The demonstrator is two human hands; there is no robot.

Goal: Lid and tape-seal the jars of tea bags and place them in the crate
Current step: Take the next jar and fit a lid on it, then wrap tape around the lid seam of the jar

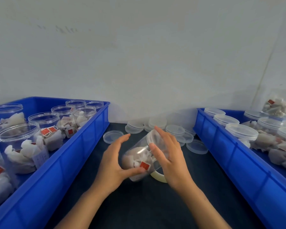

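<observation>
You are holding a clear jar [139,156] of tea bags tilted on its side at the lower centre of the frame, above the dark table [155,204]. Your left hand [113,164] is cupping its base, thumb pressing the wall near a red tag. Your right hand [167,156] is lying over the lidded end, fingers curled loosely round it. A tape roll [158,177] is peeking out beneath your right palm. Loose lids [175,130] are lying just behind, between two blue crates: open jars filling the left crate [64,162], lidded ones the right crate [238,162].
</observation>
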